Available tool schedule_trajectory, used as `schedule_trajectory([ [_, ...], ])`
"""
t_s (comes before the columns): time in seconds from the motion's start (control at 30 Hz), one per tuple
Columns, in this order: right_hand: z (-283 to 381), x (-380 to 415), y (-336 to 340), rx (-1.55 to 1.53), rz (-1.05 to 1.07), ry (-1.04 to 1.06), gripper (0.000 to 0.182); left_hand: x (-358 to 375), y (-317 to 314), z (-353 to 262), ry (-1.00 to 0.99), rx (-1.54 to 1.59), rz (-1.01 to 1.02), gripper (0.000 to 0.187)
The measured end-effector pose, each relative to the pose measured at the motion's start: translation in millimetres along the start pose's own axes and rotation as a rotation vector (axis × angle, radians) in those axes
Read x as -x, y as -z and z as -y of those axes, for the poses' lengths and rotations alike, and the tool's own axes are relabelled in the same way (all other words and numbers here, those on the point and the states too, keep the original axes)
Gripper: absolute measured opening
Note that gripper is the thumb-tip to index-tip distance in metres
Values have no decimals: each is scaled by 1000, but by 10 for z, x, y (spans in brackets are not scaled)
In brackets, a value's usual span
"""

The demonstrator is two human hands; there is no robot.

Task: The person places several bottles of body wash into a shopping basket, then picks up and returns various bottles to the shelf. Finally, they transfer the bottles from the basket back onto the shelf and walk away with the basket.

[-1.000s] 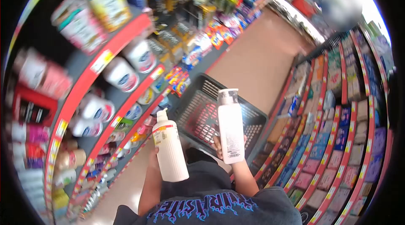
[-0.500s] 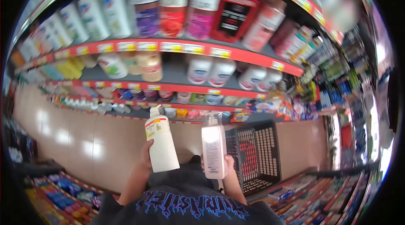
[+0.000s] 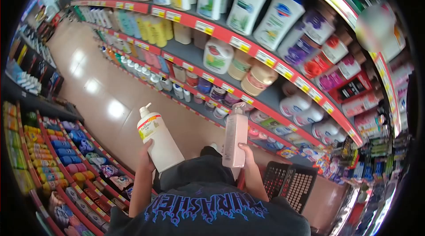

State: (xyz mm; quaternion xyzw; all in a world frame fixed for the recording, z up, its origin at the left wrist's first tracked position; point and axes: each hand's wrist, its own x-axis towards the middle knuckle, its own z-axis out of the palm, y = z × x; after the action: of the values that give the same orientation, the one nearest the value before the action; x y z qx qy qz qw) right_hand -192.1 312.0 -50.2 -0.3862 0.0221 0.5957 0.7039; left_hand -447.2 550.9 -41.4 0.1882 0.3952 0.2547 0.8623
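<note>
A large cream pump bottle (image 3: 163,145) with a red and yellow band near its top is held in my left hand (image 3: 148,155). The fingers wrap its left side, and the bottle leans a little. In my right hand (image 3: 246,154) is a pale pink pump bottle (image 3: 235,136) with a clear cap over its pump. That hand grips the bottle's lower right side, and small print runs along its left face. Both bottles are apart from each other, in front of my dark shirt (image 3: 208,207).
A shelf unit (image 3: 212,30) with red edges and price tags carries several bottles and jars. A dark shopping basket (image 3: 290,183) is at my right. Low shelves (image 3: 66,147) of coloured packs are at the left. The tiled floor (image 3: 104,98) runs away to the far left.
The view has turned left along the aisle, so the shelves and basket sit farther right. Both bottles stay in my hands; the pink bottle has turned, showing more of its side.
</note>
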Motion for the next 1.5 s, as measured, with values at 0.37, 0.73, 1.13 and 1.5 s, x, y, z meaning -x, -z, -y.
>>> schedule_trajectory([
  [0.37, 657, -1341, -788, 546, -75, -2, 72, -1143, -772, -782, -181, -264, 5, 49],
  [0.73, 833, -2310, -1316, 814, -225, 259, 73, -2192, -1099, -1369, -267, -498, 160, 59],
  [1.13, 521, -2885, -1735, 978, -646, 508, 75, -3569, -1577, -2015, -243, -673, 604, 73],
  [1.5, 97, -3500, -2091, 702, -960, 856, 69, -4459, -1809, -2165, -382, -925, 841, 86],
])
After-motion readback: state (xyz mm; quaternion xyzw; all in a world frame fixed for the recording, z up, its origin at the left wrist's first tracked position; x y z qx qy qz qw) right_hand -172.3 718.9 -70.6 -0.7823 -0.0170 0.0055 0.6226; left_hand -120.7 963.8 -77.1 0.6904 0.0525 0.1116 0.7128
